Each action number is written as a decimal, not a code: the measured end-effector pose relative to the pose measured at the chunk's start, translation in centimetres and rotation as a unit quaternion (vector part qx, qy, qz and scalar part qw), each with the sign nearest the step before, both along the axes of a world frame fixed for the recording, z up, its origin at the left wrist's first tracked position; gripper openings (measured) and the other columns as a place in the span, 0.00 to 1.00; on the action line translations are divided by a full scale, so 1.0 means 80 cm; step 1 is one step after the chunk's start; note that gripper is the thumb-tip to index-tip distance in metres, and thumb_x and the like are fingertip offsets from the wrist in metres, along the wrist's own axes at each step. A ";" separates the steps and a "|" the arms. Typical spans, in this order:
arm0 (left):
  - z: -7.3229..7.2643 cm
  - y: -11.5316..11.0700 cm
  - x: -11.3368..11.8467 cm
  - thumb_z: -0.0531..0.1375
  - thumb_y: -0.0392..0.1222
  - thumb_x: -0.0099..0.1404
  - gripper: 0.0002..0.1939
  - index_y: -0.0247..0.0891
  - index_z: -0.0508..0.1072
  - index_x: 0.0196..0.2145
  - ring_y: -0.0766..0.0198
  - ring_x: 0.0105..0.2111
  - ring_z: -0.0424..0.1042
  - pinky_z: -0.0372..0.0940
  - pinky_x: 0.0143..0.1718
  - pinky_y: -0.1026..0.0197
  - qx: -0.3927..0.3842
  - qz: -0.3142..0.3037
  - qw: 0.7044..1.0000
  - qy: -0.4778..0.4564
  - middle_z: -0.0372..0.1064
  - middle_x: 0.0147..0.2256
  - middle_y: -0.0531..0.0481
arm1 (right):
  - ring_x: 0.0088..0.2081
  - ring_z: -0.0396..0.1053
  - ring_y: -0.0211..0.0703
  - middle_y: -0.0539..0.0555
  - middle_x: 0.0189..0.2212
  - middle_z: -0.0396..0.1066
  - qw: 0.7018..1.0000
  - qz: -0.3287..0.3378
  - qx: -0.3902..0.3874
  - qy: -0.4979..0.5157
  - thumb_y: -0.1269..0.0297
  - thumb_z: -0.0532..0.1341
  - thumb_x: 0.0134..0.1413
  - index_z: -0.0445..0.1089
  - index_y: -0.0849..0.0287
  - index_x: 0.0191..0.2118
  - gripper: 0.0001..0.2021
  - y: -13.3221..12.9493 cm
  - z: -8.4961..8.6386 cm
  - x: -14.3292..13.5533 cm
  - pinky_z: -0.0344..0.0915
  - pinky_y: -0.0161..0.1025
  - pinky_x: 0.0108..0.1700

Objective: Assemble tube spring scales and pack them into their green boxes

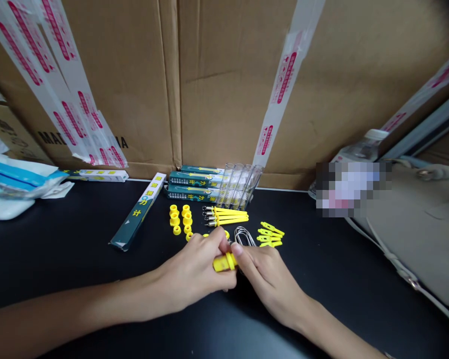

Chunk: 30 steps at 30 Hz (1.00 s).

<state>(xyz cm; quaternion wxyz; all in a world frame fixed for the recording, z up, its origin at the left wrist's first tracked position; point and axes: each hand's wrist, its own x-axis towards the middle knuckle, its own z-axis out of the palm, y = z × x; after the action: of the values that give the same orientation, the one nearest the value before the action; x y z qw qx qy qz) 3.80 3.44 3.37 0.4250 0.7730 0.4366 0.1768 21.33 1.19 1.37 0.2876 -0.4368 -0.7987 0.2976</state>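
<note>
My left hand is closed around a spring scale, whose yellow end shows between the fingers. My right hand pinches the yellow collar at its right side, thumb on top; the rest is hidden by the hands. Just beyond lie bent metal wire hooks, partly covered by the right hand. Yellow ring caps stand in two columns to the left. Several yellow rods with springs lie side by side behind the hands. Small flat yellow pieces are lined up at the right.
Clear tubes lean on green-and-white boxes at the back. A single long box lies left of these. Blue-and-white plastic packs are far left; a bottle and beige bag stand right. Large taped cartons wall off the back.
</note>
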 end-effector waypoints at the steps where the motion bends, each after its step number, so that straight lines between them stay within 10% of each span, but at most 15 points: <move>1: -0.001 0.001 0.000 0.58 0.37 0.56 0.10 0.43 0.57 0.30 0.64 0.25 0.66 0.55 0.27 0.64 -0.016 -0.005 1.000 -0.007 0.67 0.23 0.60 | 0.25 0.66 0.39 0.49 0.23 0.67 1.000 0.006 -0.018 -0.004 0.58 0.40 0.73 0.61 0.56 0.27 0.23 0.001 0.001 0.000 0.59 0.37 0.31; 12: 0.005 0.016 0.000 0.65 0.32 0.48 0.27 0.44 0.54 0.40 0.66 0.22 0.67 0.61 0.24 0.66 -0.155 0.030 0.983 -0.095 0.66 0.21 0.65 | 0.46 0.72 0.45 0.56 0.48 0.72 0.992 0.052 0.109 0.026 0.65 0.58 0.67 0.60 0.53 0.60 0.18 0.009 -0.001 0.026 0.68 0.38 0.49; 30: 0.003 -0.005 0.000 0.56 0.42 0.66 0.13 0.43 0.57 0.46 0.55 0.31 0.73 0.61 0.32 0.60 -0.016 -0.003 0.999 0.035 0.68 0.27 0.55 | 0.35 0.72 0.40 0.52 0.35 0.75 0.992 0.026 0.075 0.095 0.72 0.62 0.62 0.75 0.55 0.45 0.08 0.007 -0.005 0.017 0.66 0.34 0.39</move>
<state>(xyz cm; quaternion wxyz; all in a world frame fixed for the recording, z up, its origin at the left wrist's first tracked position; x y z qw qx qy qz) 3.78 3.05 3.58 0.4218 0.7734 0.4516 0.1411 22.68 1.72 1.00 0.3863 -0.3625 -0.7990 0.2843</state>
